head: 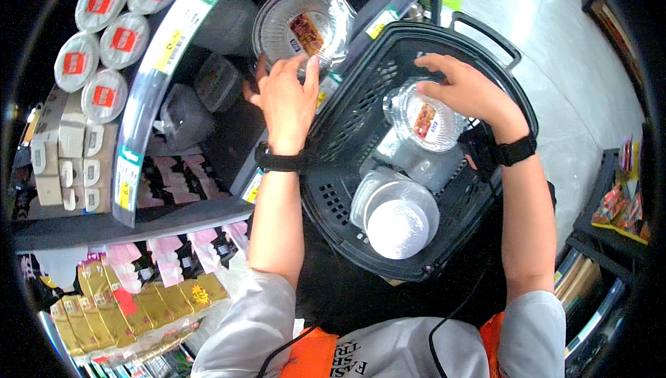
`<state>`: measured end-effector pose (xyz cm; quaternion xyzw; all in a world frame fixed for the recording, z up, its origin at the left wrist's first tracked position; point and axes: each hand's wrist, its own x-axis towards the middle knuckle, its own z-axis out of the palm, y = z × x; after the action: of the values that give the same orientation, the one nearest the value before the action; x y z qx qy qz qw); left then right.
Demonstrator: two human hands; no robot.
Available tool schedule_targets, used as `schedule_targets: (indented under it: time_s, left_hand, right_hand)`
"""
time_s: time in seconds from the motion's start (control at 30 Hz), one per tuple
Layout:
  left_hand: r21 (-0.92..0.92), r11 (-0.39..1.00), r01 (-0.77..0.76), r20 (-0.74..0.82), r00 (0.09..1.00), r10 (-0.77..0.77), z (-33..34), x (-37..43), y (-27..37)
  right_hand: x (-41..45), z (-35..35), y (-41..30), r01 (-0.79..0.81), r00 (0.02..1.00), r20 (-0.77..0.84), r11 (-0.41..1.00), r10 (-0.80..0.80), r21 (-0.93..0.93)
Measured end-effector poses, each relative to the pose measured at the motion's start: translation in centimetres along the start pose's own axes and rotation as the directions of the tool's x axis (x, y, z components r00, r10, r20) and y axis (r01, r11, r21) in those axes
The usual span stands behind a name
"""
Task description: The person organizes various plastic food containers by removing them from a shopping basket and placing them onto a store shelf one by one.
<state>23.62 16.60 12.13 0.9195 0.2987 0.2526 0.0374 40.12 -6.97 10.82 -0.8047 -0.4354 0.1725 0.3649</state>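
Note:
On the shelf at upper middle lies a stack of round foil trays (281, 24) in clear wrap with a picture label. My left hand (289, 94) is at its near edge, fingers spread; whether the fingertips grip it is hard to tell. A black plastic shopping basket (333, 242) stands in front of me. My right hand (463, 86) reaches over it, fingers apart and curved, close above smaller wrapped foil trays (439, 128). Clear plastic containers (432, 164) and a wrapped stack of white round items (398, 229) lie in the basket too.
Shelf edges with price labels (382, 23) run beside the basket. At left are round packs with red labels (125, 39), small cartons (70, 154) and gold packages (114, 315). Grey floor (562, 91) shows behind the basket; another shelf with snack packets (622, 206) stands at right.

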Motion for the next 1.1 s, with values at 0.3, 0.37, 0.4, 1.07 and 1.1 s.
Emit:
schedule_targets:
  time_s: [0.3,0.37,0.4,1.07,1.1]
  left_hand:
    - [0.042,0.971,0.236,-0.043,0.971,-0.234,0.6,1.0,-3.5]
    - [-0.331,0.827,0.455,0.517,0.82,-0.244,0.2,1.9,-6.1]
    - [-0.34,0.833,0.436,0.445,0.855,-0.265,0.8,1.8,-6.8]
    - [-0.466,0.773,0.43,0.481,0.857,-0.187,1.3,1.0,-5.9]
    - [-0.511,0.634,0.58,0.535,0.792,-0.293,0.8,1.5,-5.4]
  right_hand:
    - [0.2,-0.1,-0.8,-0.043,0.996,0.083,0.999,0.042,0.019]
    - [0.1,0.0,-0.6,0.019,0.997,0.07,0.998,-0.023,0.06]
    - [0.1,-0.1,-0.7,-0.004,0.997,0.083,0.998,-0.001,0.059]
    - [0.3,2.2,-3.2,-0.149,0.985,0.135,0.911,0.104,0.384]
    - [0.4,2.2,-3.0,-0.157,0.984,0.134,0.91,0.113,0.384]
